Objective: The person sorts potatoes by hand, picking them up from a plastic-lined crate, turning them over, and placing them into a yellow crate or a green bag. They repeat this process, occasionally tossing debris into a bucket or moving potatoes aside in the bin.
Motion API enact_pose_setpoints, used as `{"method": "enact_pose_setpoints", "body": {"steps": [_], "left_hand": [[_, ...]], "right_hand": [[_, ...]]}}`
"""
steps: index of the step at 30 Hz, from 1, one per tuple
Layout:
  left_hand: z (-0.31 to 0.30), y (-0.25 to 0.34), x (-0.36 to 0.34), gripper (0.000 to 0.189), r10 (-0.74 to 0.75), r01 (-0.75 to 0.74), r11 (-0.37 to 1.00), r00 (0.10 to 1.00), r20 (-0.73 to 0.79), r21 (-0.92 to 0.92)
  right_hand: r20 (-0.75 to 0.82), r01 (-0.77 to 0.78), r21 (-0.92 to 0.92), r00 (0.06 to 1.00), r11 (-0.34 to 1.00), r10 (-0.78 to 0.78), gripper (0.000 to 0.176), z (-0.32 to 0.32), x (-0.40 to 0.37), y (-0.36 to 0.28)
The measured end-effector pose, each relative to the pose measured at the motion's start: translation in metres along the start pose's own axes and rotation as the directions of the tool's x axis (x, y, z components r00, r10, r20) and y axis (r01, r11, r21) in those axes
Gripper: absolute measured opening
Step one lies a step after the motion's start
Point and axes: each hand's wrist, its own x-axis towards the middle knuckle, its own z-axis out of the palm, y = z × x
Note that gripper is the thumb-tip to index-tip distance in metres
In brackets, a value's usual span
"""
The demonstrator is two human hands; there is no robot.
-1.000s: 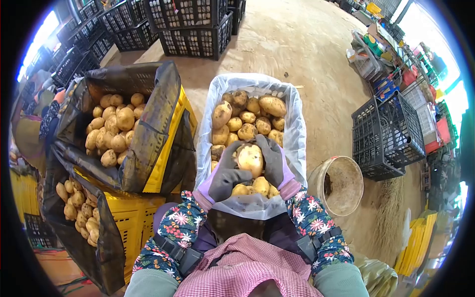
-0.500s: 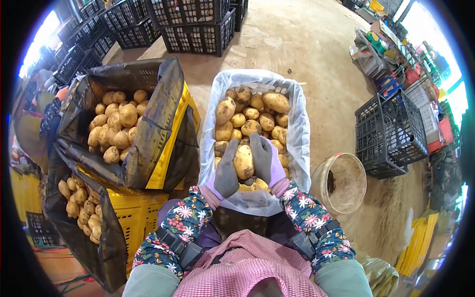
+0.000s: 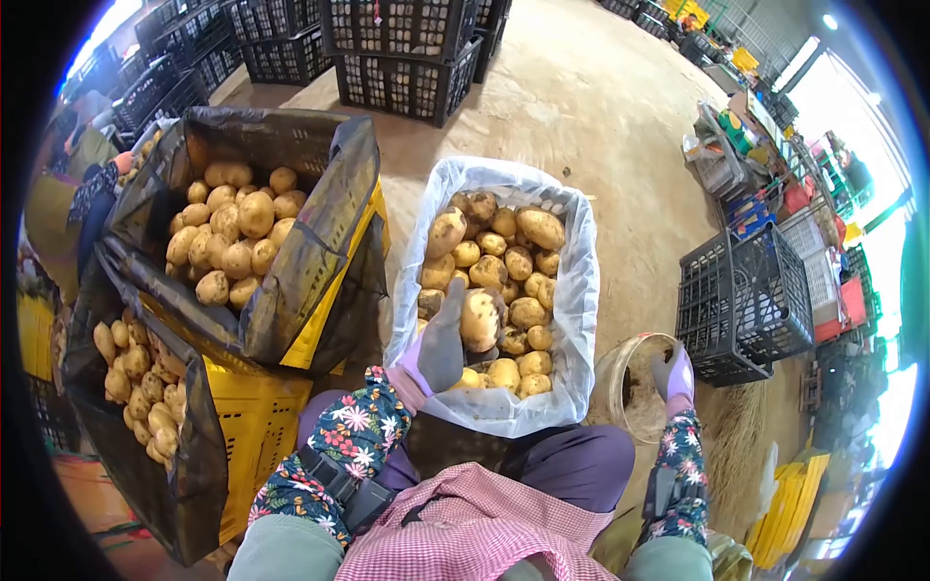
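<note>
In the head view my left hand (image 3: 444, 339), in a grey and lilac glove, is closed around a potato (image 3: 481, 320) with dark patches. It holds this potato above the lined crate (image 3: 578, 320), which has white translucent plastic over its rim. Loose potatoes (image 3: 528, 312) of mixed sizes lie inside, several with soil on them. Off to the right, my right hand (image 3: 673, 373) is at the rim of a dirty whitish bucket (image 3: 614, 382). Its fingers point down and are too poorly seen to show whether they hold anything.
Two yellow crates (image 3: 257, 416) with dark liners, full of potatoes (image 3: 232, 228), stand on the left. Black crates (image 3: 407, 82) are stacked at the back. More black crates (image 3: 746, 300) stand right of the bucket. A person (image 3: 73, 194) is at the far left.
My right hand has left the potato and swung right to the bucket. The potato stays in my left hand, its darker side now showing. The whole view has shifted slightly.
</note>
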Motion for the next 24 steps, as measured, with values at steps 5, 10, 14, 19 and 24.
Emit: {"method": "enact_pose_setpoints", "body": {"steps": [5,10,14,19,24], "left_hand": [[0.051,0.007,0.005,0.057,0.169,-0.035,0.84,0.965,-0.2,0.542],[0.036,0.001,-0.003,0.085,0.419,-0.055,0.222,0.907,-0.044,0.974],[0.03,0.001,-0.006,0.089,0.425,-0.053,0.107,0.905,0.002,0.993],[0.035,0.005,-0.007,0.084,0.392,-0.005,0.097,0.92,-0.033,0.995],[0.035,0.008,-0.005,0.08,0.213,-0.009,0.631,0.964,-0.161,0.776]], "right_hand": [[0.415,-0.346,0.91,0.774,0.229,-0.479,0.054,-0.088,-0.037,-0.253],[0.37,-0.422,0.904,0.695,0.067,-0.616,0.046,-0.071,-0.051,-0.312],[0.461,-0.6,0.8,0.626,-0.011,-0.629,0.047,-0.07,-0.05,-0.309],[0.38,-0.272,0.923,0.765,0.273,-0.521,0.04,-0.08,-0.058,-0.333],[0.28,-0.2,0.958,0.804,0.205,-0.524,0.037,-0.067,-0.046,-0.322]]}}
